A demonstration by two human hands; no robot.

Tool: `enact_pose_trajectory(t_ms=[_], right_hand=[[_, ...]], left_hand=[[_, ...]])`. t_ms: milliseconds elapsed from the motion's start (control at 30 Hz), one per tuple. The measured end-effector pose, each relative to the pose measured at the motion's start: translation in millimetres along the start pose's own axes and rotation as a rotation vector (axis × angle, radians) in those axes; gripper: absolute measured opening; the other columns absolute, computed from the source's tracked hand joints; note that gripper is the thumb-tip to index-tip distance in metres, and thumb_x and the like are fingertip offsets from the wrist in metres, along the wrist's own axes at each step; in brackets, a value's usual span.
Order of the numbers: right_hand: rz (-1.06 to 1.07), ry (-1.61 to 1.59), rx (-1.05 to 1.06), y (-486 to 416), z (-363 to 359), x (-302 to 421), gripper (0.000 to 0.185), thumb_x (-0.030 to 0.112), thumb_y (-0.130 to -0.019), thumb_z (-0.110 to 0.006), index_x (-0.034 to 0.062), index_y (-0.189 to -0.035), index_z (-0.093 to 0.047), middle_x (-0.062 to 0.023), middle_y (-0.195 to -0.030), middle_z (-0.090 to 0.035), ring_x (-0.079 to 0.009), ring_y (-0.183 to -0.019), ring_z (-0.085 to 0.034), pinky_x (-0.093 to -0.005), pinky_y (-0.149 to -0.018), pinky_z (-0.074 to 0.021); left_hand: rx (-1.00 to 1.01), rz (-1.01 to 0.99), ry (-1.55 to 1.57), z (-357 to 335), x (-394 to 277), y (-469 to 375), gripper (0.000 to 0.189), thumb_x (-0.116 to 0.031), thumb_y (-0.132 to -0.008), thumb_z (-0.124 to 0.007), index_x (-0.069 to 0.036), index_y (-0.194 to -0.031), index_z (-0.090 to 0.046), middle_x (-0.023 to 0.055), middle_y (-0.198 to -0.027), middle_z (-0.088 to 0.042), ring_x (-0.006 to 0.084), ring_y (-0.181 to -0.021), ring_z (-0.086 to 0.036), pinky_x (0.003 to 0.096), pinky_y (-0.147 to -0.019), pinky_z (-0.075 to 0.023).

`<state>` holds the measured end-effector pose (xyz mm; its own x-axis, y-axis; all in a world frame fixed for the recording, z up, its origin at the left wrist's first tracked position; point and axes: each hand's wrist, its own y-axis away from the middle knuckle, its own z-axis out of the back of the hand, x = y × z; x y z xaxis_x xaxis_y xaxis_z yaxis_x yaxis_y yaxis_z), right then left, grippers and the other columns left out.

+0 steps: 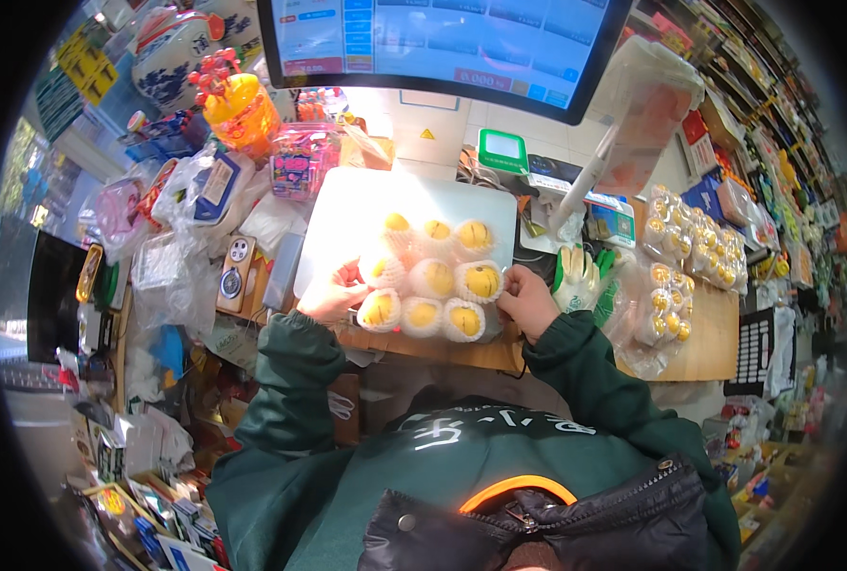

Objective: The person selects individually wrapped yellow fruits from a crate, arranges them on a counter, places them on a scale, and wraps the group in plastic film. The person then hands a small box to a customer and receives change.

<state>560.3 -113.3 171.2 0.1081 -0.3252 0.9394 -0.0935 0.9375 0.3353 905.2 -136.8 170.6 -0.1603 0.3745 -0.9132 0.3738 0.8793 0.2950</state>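
Note:
A pack of yellow fruit [438,278], each piece in a white foam net, lies in rows before me. It overlaps the near part of a pale weighing-scale platform [356,196], brightly lit at its left and back. My left hand [336,291] pinches the pack's left edge between thumb and fingers. At the opposite edge my right hand [527,301] has thumb and fingertips closed on the pack's rim beside the fruit. Clear plastic seems to wrap the fruit, though glare blurs its outline.
A monitor [438,43] overhangs the back. Work gloves [577,278] and more packed fruit [670,303] are on the right. A phone [236,275], plastic bags [166,275] and an orange tub [241,110] crowd the left. The wooden counter [712,335] extends right.

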Motion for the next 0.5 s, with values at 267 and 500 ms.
enact_pose_trajectory(t_ms=[267, 500], right_hand=[[-0.013, 0.011, -0.053, -6, -11, 1, 0.018, 0.002, -0.084, -0.067, 0.0031, -0.089, -0.049, -0.0038, -0.071, -0.055, -0.0119, -0.058, -0.054, -0.0294, -0.051, -0.0446], [-0.072, -0.018, -0.029, -2, -10, 0, 0.021, 0.011, -0.087, -0.069, 0.0009, -0.091, -0.052, -0.0065, -0.075, -0.057, -0.0138, -0.06, -0.057, -0.0303, -0.052, -0.0473]], left_hand=[[-0.028, 0.015, 0.077, 15, 1, -8, 0.038, 0.005, -0.091, -0.057, 0.001, -0.129, -0.058, 0.0084, -0.12, -0.068, 0.0166, -0.107, -0.066, 0.0314, -0.094, -0.0526], [-0.011, 0.006, 0.127, 15, 0, -3, 0.042, 0.005, -0.092, -0.057, 0.002, -0.134, -0.053, 0.0122, -0.126, -0.065, 0.0192, -0.112, -0.065, 0.0346, -0.098, -0.0528]])
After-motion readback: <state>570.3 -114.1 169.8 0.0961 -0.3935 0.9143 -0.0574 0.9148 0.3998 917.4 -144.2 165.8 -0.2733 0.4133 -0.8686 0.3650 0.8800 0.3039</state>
